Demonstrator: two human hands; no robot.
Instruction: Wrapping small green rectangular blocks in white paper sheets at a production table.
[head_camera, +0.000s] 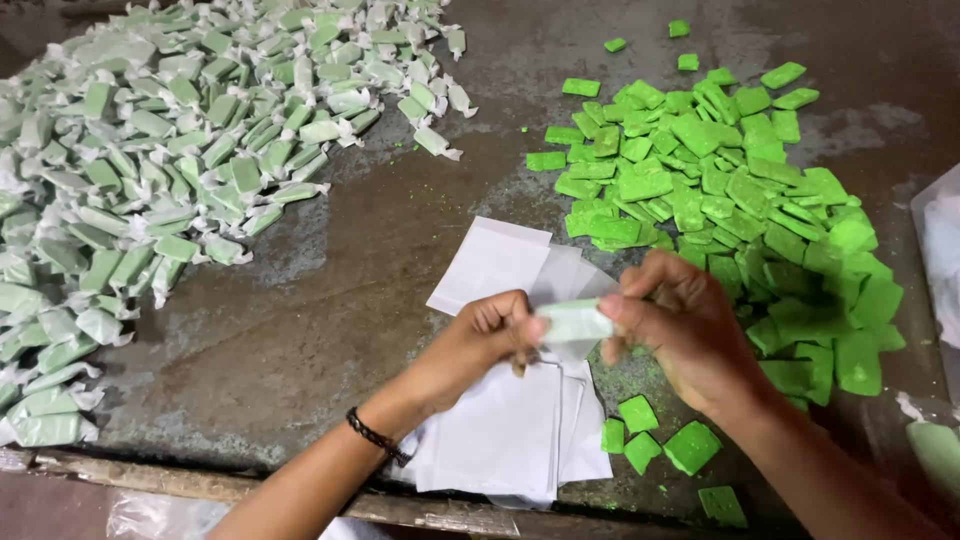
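Note:
My left hand (485, 338) and my right hand (678, 325) both pinch a green candy piece half wrapped in thin white paper (573, 323), one hand at each end, above a loose stack of white wrapper sheets (497, 430). A black braided band circles my left wrist. A heap of bare bright green candy pieces (720, 190) lies to the right of my hands. Far left spreads a large pile of wrapped candies (150, 160) with twisted paper ends.
The worktop (340, 300) is a dark, stained surface with a worn wooden front edge (200, 485). Three loose green pieces (660, 440) lie under my right wrist. Clear plastic bags (935, 250) sit at the right edge.

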